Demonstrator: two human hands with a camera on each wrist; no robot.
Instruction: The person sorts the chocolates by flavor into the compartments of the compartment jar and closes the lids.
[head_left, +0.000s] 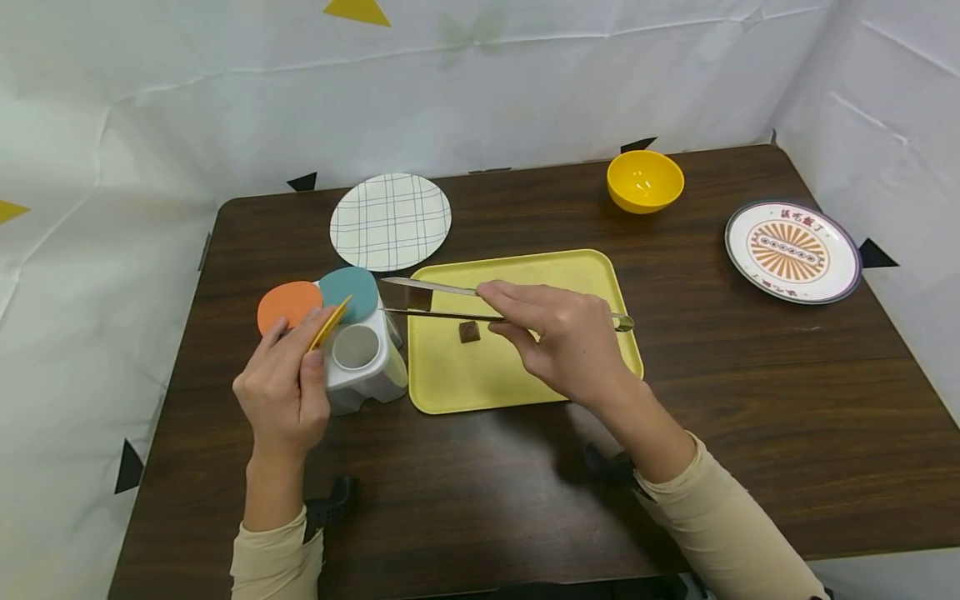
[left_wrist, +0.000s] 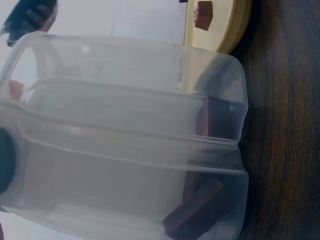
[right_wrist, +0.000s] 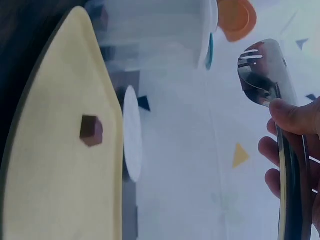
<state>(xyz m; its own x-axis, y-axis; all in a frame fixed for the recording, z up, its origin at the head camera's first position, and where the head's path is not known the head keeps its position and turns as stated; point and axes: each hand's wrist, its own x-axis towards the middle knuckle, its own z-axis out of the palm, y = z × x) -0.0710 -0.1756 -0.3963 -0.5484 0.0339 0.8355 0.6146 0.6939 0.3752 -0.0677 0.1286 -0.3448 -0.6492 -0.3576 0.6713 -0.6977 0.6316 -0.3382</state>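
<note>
My left hand [head_left: 285, 387] pinches a thin yellow lid [head_left: 330, 323], tilted nearly edge-on over a translucent canister [head_left: 367, 379] with a white top. One round opening [head_left: 356, 347] there is uncovered; a teal lid [head_left: 349, 290] and an orange lid [head_left: 289, 303] are beside it. Brown blocks [left_wrist: 195, 210] lie at the canister's bottom. In my right hand [head_left: 558, 333] are metal tongs [head_left: 450, 315], gripped along their arms, the tips pointing left near the canister. The right wrist view shows no block between those tips. A brown cube [head_left: 469, 332] sits on the yellow tray [head_left: 517, 387] below.
Behind the canister lies a white checked plate [head_left: 390, 222]. A yellow bowl [head_left: 645, 182] stands at the back right, and a patterned plate [head_left: 793, 252] is at the right. White sheeting [head_left: 450, 100] rises behind the dark wooden table [head_left: 480, 492].
</note>
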